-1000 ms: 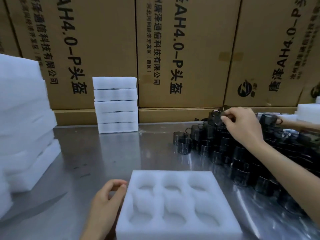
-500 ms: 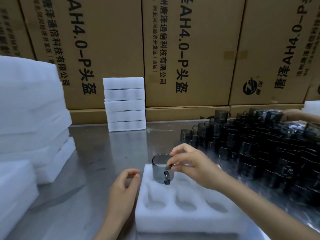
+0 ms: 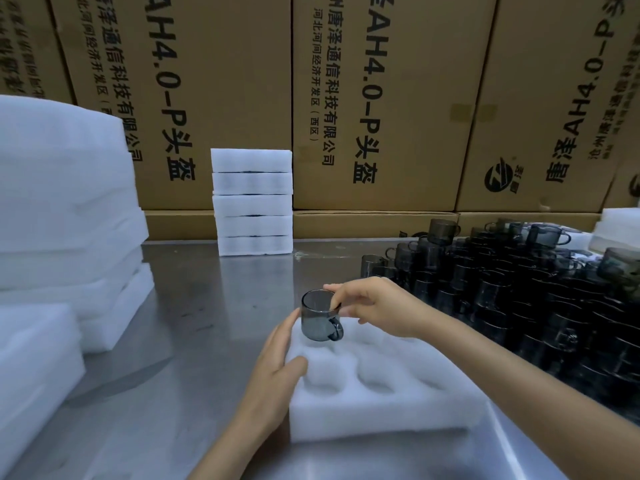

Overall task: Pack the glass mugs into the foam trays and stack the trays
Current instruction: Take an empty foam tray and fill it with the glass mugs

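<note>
Glass mug point(image 3: 319, 317), smoky grey, pinched at its rim by the right hand point(image 3: 375, 308), hangs upright w/ handle toward the camera, over the far-left pocket of the foam tray point(image 3: 374, 407). Whether its base already touches the foam can't be told. The left hand point(image 3: 277, 372) lies flat, fingers straight and together, against the tray's left edge, steadying it on the steel surface point(image 3: 194, 327). The tray's other pockets in view show no mugs. To the right of the right hand, a dense pile of unpacked mugs point(image 3: 519, 306); beyond both hands, a stack of five trays point(image 3: 252, 202) against cardboard cartons point(image 3: 377, 98); more loose foam point(image 3: 59, 216) left of the left hand. Step in hand, by the look of it: seating the first mug, so packing is barely begun. Next move calls for lowering it straight into the pocket, handle aligned, then letting go.
</note>
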### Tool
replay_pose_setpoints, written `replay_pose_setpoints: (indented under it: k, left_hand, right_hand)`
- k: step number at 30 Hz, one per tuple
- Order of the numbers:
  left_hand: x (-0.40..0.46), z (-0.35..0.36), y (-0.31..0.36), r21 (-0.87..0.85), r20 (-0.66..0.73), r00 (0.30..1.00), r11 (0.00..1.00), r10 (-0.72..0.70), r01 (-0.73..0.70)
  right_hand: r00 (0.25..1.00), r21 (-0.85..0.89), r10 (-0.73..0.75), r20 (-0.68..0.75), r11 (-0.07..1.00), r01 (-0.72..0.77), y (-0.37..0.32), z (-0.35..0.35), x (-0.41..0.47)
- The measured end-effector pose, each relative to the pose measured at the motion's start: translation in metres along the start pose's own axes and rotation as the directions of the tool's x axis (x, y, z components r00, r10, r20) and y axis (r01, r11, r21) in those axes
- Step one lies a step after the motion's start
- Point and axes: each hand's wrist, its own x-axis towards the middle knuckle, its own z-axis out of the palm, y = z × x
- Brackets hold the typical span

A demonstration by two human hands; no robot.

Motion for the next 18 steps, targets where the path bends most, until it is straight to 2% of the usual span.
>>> replay_pose_setpoints:
  k: [5, 10, 18]
  left_hand:
    - [0.02, -0.002, -0.002, 0.002, -0.053, 0.998, 1.0, -0.015, 0.015]
    - [0.033, -0.005, -0.003, 0.036, -0.073, 0.997, 0.999, 0.013, -0.011]
    - [0.042, -0.02, -0.011, 0.135, 0.097, 0.995, 0.99, 0.017, -0.03]
  right_hand:
    - [0.998, -0.038, 0.06, 0.023, 0.998, -0.059, -0.001, -0.001, 0.024]
    - [0.988, 0.002, 0.14, 0.063, 0.99, -0.14, 0.0, 0.005, 0.047]
    - [0.998, -0.194, 0.069, 0.012, 0.979, -0.066, 0.011, 0.014, 0.047]
